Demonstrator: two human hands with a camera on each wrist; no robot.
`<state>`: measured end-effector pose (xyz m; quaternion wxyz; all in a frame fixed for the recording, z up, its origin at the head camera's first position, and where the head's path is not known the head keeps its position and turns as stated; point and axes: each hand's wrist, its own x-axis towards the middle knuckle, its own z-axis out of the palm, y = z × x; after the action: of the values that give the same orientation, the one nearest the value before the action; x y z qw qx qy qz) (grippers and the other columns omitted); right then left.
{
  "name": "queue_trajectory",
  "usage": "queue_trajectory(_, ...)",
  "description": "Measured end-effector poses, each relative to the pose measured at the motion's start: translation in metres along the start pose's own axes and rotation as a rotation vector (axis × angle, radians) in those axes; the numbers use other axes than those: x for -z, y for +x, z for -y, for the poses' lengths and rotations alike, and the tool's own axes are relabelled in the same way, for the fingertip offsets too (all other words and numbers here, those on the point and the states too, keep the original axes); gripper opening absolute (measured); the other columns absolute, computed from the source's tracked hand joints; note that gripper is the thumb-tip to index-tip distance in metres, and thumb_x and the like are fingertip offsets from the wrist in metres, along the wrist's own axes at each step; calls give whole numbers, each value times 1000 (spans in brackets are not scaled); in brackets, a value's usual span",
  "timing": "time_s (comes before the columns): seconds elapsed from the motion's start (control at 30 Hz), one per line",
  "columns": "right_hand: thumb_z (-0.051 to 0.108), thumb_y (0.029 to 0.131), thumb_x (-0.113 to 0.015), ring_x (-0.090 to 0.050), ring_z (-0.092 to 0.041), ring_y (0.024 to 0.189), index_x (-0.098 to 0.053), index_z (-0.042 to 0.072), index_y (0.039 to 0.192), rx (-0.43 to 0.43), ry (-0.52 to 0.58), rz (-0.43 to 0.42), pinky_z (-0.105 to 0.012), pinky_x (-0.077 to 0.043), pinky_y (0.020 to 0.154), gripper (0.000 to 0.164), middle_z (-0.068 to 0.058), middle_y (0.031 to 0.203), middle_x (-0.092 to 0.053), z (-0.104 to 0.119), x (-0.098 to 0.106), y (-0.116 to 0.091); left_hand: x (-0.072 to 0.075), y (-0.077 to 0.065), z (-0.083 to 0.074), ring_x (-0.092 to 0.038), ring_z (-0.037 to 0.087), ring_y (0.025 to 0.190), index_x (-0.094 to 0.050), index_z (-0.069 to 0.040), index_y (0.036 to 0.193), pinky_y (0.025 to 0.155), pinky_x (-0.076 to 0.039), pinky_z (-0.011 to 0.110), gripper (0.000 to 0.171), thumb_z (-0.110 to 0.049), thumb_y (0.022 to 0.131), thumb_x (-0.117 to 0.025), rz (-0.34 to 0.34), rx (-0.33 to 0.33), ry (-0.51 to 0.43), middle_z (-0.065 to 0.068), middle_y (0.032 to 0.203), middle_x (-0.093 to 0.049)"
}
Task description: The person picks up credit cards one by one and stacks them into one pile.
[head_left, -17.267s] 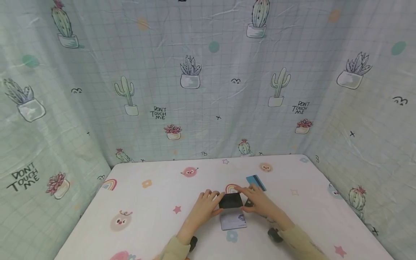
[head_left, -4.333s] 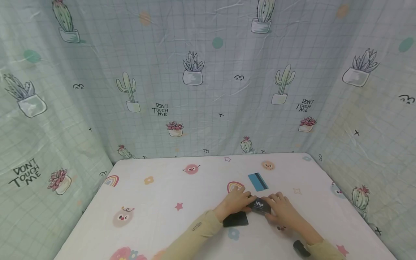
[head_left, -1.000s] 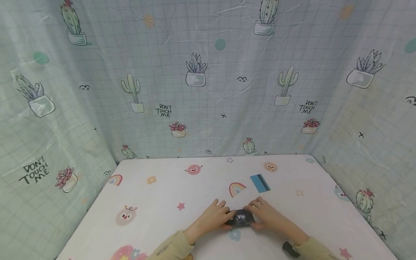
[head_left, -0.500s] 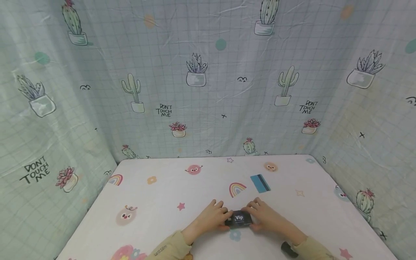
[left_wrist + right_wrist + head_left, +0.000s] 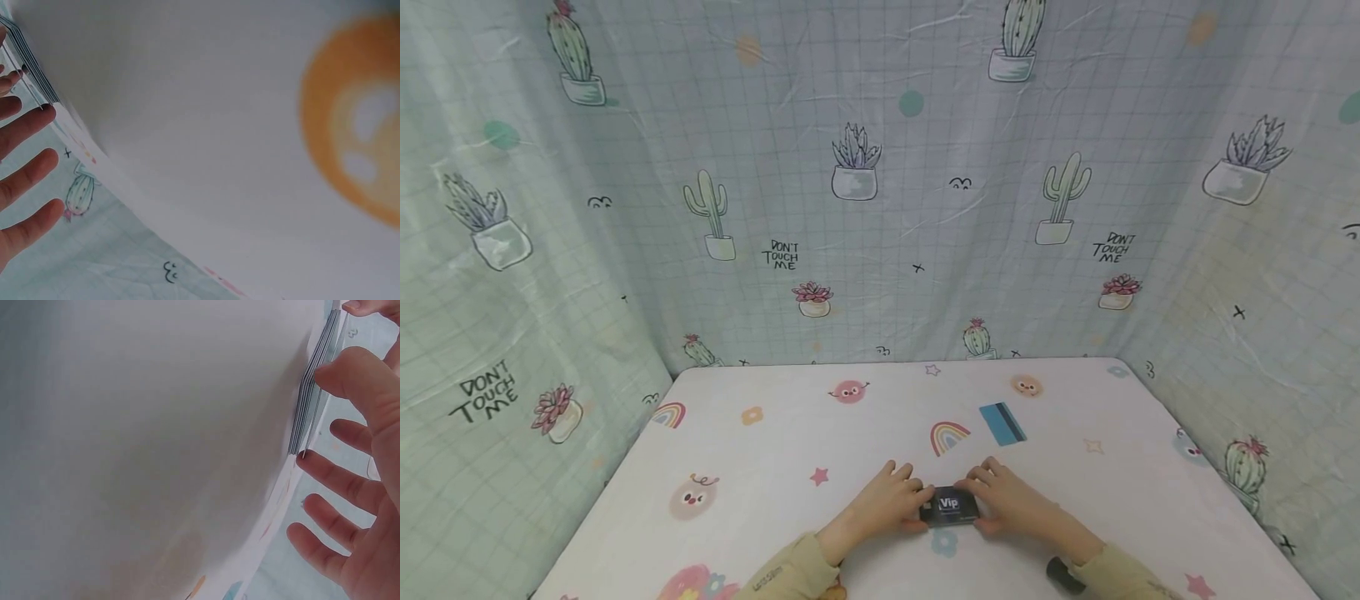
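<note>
A black card (image 5: 951, 515) with "Vip" printed in white lies flat on top of a stack of cards near the front middle of the table. In the right wrist view the stack (image 5: 306, 406) shows edge-on as several thin layers, with the top card slightly apart from those under it. My left hand (image 5: 886, 500) pinches the left end of the Vip card between thumb and index finger, its other fingers spread. At the right end my right hand (image 5: 1006, 500) pinches it likewise, thumb at the near edge and index finger at the far one.
A blue card (image 5: 1002, 424) with a dark stripe lies farther back, right of the printed rainbow. The white table (image 5: 760, 467) has cartoon prints. Patterned curtains (image 5: 895, 233) hang behind and at both sides. A black wrist device (image 5: 1064, 575) sits by the right sleeve.
Earlier, both hands held a black card over a white card. Later the Vip card was held right of the stack, then brought left onto it. Over the last second it shifted slightly left.
</note>
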<state>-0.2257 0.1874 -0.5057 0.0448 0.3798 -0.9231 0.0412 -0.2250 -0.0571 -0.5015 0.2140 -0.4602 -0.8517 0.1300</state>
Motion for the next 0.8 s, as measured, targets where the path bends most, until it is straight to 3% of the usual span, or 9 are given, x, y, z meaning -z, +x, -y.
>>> queue_trajectory(0.8, 37, 71, -67, -41, -11, 92, -51, 21, 120, 16, 16, 7, -31, -42, 81, 54, 5, 106, -55, 0, 1, 3, 1, -2, 2, -50, 9, 83, -55, -27, 109, 70, -39, 26, 47, -61, 76, -52, 2, -10, -9, -13, 88, -63)
